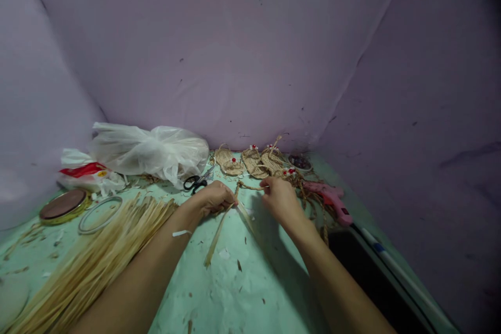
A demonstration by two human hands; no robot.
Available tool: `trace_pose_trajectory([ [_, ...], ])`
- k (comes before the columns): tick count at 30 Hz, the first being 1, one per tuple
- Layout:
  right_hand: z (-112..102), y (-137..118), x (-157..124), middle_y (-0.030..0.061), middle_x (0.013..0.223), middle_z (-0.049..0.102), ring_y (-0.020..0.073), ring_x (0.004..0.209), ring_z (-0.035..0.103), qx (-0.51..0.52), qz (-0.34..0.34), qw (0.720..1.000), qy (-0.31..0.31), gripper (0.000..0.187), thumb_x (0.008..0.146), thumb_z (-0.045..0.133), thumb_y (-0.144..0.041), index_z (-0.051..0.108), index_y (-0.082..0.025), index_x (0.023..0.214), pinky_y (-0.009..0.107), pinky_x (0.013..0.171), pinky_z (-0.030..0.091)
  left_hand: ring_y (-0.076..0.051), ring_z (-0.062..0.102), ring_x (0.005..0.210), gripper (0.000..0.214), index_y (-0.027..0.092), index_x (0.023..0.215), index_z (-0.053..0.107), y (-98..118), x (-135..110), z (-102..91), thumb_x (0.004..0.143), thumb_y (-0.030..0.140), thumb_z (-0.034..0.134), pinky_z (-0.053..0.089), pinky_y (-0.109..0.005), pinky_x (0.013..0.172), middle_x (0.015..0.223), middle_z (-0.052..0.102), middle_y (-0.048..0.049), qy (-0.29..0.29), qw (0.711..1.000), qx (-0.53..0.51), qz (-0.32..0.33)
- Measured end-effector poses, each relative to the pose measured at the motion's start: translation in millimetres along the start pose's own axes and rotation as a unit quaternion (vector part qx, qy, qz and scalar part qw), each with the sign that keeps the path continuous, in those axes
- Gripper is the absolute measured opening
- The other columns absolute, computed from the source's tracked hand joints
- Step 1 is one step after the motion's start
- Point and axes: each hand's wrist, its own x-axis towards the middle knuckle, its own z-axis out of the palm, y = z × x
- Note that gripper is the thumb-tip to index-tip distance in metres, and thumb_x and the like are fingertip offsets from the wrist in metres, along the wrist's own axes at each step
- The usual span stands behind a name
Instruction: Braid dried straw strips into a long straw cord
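Note:
My left hand is closed in a pinch on a braided straw cord, near where its loose flat strands fan out over the table. With its fingertips, my right hand pinches the same cord farther along, to the right. Between the two hands the cord bends at a corner. Behind them, small woven straw slippers with red and white beads lie by the wall. Black-handled scissors rest just beyond my left hand.
A bundle of dry straw strips spreads at left, beside a ring and a round tin. White plastic bags lie at the back. At right are a pink glue gun, braided cords and a dark tray.

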Motion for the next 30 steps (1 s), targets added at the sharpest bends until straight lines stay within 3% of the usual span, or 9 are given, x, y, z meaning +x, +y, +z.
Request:
trace_pose_trajectory([
  [2,11.6,-9.9,-0.2,0.0085,0.077,0.065,0.0152,0.07,0.059,0.121,0.016,0.992,-0.034,0.028,0.065,0.047,-0.011,0.064,-0.012,0.088,0.02,0.059,0.039,-0.003,0.019,0.031,0.008,0.013,0.052,0.049,-0.1,0.1,-0.4,0.052,0.021,0.05,0.008,-0.019,0.035,0.035,0.027,0.0081,-0.007,1.0,-0.005,0.008],
  [4,24.0,-21.1,-0.6,0.0058,0.064,0.063,0.012,0.053,0.056,0.223,0.058,0.967,-0.107,0.023,0.067,0.046,-0.014,0.063,-0.011,0.082,0.019,0.048,0.038,-0.002,0.017,0.031,0.01,0.015,0.046,0.041,-0.6,0.2,-1.7,0.052,0.02,0.048,0.007,-0.019,0.035,0.035,0.026,0.0081,-0.019,0.999,-0.021,0.022],
  [7,35.5,-32.8,-0.6,0.0005,0.043,0.051,0.0077,0.034,0.043,0.282,0.102,0.939,-0.169,0.012,0.065,0.048,-0.015,0.059,-0.011,0.066,0.017,0.037,0.033,-0.002,0.015,0.029,0.017,0.017,0.043,0.031,-1.1,0.7,-2.8,0.05,0.018,0.046,0.006,-0.02,0.034,0.035,0.023,0.008,-0.032,0.998,-0.044,0.026],
  [10,37.3,-36.0,0.3,-0.0019,0.037,0.045,0.0066,0.03,0.038,0.34,0.141,0.91,-0.189,0.009,0.064,0.047,-0.014,0.053,-0.012,0.058,0.017,0.033,0.033,-0.002,0.015,0.029,0.017,0.018,0.042,0.029,-1.2,1.7,-1.9,0.049,0.017,0.045,0.006,-0.019,0.034,0.034,0.022,0.0079,-0.023,0.999,-0.035,0.018],
  [14,37.9,-32.0,3.0,0.0007,0.042,0.049,0.0098,0.036,0.047,0.414,0.18,0.864,-0.222,0.009,0.064,0.047,-0.013,0.05,-0.012,0.055,0.023,0.038,0.044,-0.003,0.016,0.029,0.017,0.018,0.041,0.03,-1.2,1.8,-1.6,0.05,0.018,0.045,0.009,-0.019,0.032,0.032,0.022,0.0079,-0.019,1.0,-0.006,0.016],
  [21,42.9,-21.3,7.4,-0.0087,0.033,0.029,0.0034,0.029,0.025,0.464,0.165,0.847,-0.202,0.012,0.06,0.05,-0.011,0.044,-0.015,0.05,0.021,0.034,0.044,-0.005,0.022,0.03,0.009,0.015,0.044,0.043,5.9,-4.0,-3.5,0.052,0.015,0.047,0.014,-0.02,0.033,0.032,0.029,0.0062,0.023,0.992,0.121,0.038],
  [27,47.0,-21.3,8.6,-0.0094,0.032,0.028,0.0029,0.028,0.025,0.445,0.172,0.858,-0.191,0.016,0.057,0.053,-0.011,0.04,-0.016,0.048,0.02,0.031,0.04,-0.008,0.034,0.037,0.01,0.012,0.046,0.055,7.3,-3.5,-6.1,0.052,0.018,0.051,0.025,-0.02,0.038,0.037,0.04,0.0022,0.104,0.96,0.254,0.065],
  [30,47.8,-21.1,7.5,-0.0083,0.031,0.031,0.0033,0.027,0.026,0.423,0.153,0.873,-0.187,0.018,0.057,0.053,-0.013,0.039,-0.016,0.045,0.018,0.029,0.035,-0.011,0.044,0.043,0.013,0.012,0.048,0.059,12.6,-11.0,-7.1,0.054,0.022,0.052,0.031,-0.021,0.044,0.043,0.048,-0.0017,0.122,0.947,0.294,0.048],
])
